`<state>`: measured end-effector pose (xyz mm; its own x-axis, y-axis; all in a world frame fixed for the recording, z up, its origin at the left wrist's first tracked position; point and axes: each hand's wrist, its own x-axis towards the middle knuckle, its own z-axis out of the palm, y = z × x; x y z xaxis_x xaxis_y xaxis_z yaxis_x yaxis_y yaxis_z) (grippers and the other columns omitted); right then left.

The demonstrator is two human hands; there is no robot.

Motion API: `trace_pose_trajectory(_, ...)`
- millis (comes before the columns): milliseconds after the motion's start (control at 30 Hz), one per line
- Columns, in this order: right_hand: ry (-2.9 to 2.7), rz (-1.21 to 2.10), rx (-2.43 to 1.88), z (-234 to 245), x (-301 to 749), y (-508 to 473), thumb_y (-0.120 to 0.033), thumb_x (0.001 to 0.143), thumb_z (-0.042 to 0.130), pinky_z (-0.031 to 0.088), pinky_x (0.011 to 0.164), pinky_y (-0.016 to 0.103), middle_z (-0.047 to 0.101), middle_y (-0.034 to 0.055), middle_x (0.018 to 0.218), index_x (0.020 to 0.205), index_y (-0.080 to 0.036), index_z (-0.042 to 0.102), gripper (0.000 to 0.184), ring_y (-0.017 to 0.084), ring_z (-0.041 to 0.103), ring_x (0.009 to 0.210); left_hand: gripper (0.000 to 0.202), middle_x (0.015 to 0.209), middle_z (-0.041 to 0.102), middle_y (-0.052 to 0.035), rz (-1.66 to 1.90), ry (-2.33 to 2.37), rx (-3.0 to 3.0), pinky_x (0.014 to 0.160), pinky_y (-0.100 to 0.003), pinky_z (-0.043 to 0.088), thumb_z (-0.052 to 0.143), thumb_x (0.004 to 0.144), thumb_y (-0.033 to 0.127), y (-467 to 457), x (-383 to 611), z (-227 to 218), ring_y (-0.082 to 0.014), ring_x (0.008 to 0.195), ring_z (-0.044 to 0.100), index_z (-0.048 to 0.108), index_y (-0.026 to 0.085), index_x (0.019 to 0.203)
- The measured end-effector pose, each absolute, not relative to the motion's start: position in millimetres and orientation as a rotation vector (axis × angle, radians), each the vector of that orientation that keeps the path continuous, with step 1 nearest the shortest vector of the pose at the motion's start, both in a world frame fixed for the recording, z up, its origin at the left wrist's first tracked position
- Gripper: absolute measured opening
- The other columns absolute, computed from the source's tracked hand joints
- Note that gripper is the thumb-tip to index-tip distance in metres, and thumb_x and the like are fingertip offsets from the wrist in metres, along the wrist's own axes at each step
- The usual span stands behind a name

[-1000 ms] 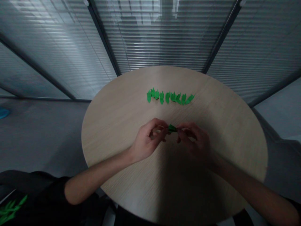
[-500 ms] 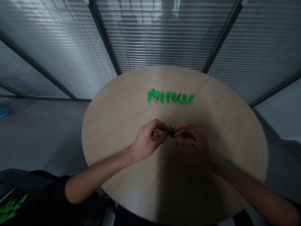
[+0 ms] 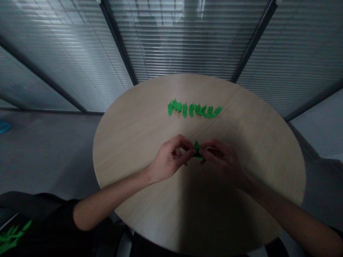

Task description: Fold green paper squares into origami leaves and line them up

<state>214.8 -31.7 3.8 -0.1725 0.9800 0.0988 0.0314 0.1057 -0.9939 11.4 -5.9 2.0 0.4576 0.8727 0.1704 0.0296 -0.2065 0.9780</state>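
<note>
Both my left hand [image 3: 169, 160] and my right hand [image 3: 221, 159] pinch a small folded piece of green paper [image 3: 197, 150] between their fingertips, above the round pale wood table [image 3: 128, 150]. A pointed tip of the piece stands up between my hands, and my fingers hide the rest of it. Farther across the tabletop, a row of several similar green paper leaf shapes [image 3: 191, 110] lies flat, out of reach of my fingertips.
More green paper leaf shapes [image 3: 10, 235] lie on a dark surface at the lower left, near my black sleeve [image 3: 45, 217]. A blue object [image 3: 4, 126] sits on the grey floor at the far left. Glass partitions with slatted blinds stand behind the table.
The green paper piece has turned, and its pointed tip now stands upward between my fingers. My hands have drawn slightly closer around it.
</note>
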Motion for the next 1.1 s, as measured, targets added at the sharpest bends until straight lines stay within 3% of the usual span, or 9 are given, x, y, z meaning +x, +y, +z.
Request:
trace_pose_trajectory(300,-1.355,1.271,-1.000,2.4,213.9,-31.9,-0.035,0.089,0.079,0.063,0.066,0.024,0.077,0.0005,0.076,0.090,-0.021,0.072,0.015,0.014,0.075,0.068,0.021,0.084,0.067,-0.0019,0.924,0.802,1.559,0.053,-0.019,0.057,0.066,0.098,0.036,-6.9,11.4,-1.2,-0.0097,0.061,0.065,0.060,0.016,0.099)
trace_pose_trajectory(633,-1.414,1.190,-1.077,0.2,213.9,-32.5,-0.035,0.090,0.076,0.061,0.062,0.024,0.075,0.0007,0.076,0.090,-0.021,0.070,0.015,0.014,0.073,0.066,0.017,0.093,0.065,-0.0043,0.911,0.804,1.621,0.051,-0.019,0.057,0.065,0.097,0.032,-5.3,9.9,1.5,-0.0093,0.064,0.065,0.062,0.015,0.098)
trace_pose_trajectory(1100,-1.398,1.188,-1.023,0.1,213.0,-33.9,-0.040,0.093,0.075,0.061,0.063,0.025,0.074,0.0013,0.079,0.092,-0.020,0.070,0.020,0.013,0.072,0.067,0.016,0.093,0.062,-0.0037,0.936,0.771,1.578,0.057,-0.021,0.059,0.065,0.096,0.031,-7.7,11.2,4.9,-0.0095,0.065,0.061,0.058,0.017,0.095)
